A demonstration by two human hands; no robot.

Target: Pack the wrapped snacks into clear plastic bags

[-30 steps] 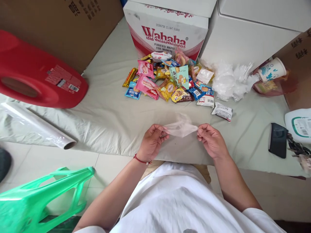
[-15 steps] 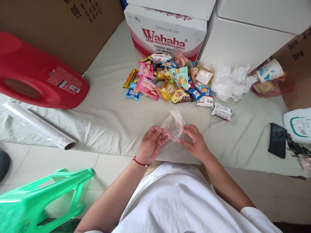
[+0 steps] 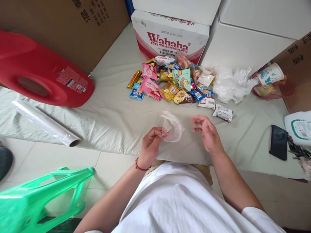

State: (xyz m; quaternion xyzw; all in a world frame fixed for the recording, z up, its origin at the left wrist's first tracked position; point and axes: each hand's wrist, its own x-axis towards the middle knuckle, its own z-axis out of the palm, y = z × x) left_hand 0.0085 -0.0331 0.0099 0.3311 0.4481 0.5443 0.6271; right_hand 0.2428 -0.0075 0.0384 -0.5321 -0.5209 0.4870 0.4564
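My left hand (image 3: 151, 145) pinches the rim of a small clear plastic bag (image 3: 173, 127), which hangs with its mouth spread just above the cloth-covered table (image 3: 109, 119). My right hand (image 3: 207, 133) hovers to the right of the bag, fingers apart, holding nothing. Beyond both hands lies a pile of colourful snack packets (image 3: 171, 84), and one white packet (image 3: 223, 113) sits apart near my right hand.
A heap of clear bags (image 3: 230, 84) lies right of the snacks. A Wahaha carton (image 3: 171, 37) and white boxes stand behind. A red jug (image 3: 41, 74) and film roll (image 3: 46, 124) sit left, a black phone (image 3: 277, 142) right, a green stool (image 3: 41, 197) on the floor.
My right hand has let go of the clear bag and moved off to the right. The bag went from stretched between both hands to held by the left alone.
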